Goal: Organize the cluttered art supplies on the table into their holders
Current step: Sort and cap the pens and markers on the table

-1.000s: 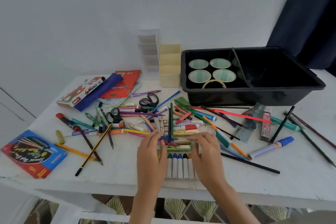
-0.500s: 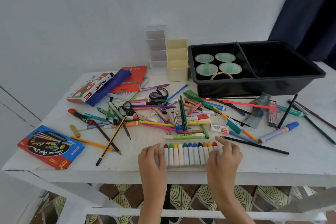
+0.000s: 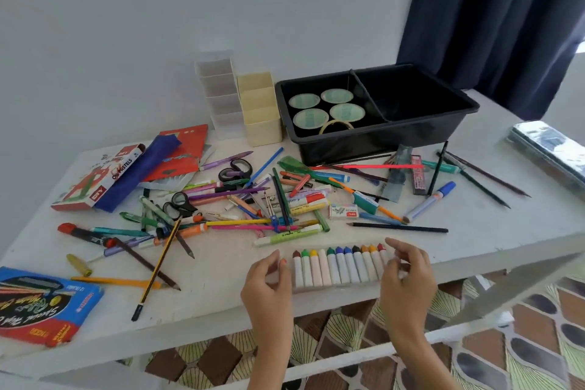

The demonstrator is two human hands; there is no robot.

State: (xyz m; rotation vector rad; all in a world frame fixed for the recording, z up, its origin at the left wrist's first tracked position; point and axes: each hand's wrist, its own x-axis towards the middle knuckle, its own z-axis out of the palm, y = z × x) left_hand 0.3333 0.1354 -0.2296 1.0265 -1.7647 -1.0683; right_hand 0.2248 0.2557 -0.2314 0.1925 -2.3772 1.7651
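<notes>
A row of white crayons (image 3: 340, 267) with coloured tips lies side by side near the table's front edge. My left hand (image 3: 267, 282) is at the row's left end, its fingers curled round an orange-tipped crayon (image 3: 283, 261). At the row's right end my right hand (image 3: 406, 275) touches the last red-tipped crayon with loosely curled fingers. Behind the row spreads a heap of pens, pencils and markers (image 3: 253, 199). A white holder (image 3: 221, 95) and a cream holder (image 3: 261, 111) stand at the back, beside a black bin (image 3: 411, 133).
The black bin holds several tape rolls (image 3: 326, 108) in its left half. Two pairs of scissors (image 3: 179, 204) lie in the heap. An oil pastels box (image 3: 95, 180) and a blue pencil box (image 3: 41, 304) sit at the left. A silvery packet (image 3: 550, 149) lies far right.
The camera view has shifted left and closer. Both hands went from lying flat against the row's ends to raised, curled fingers, and the crayon row now lies tight together.
</notes>
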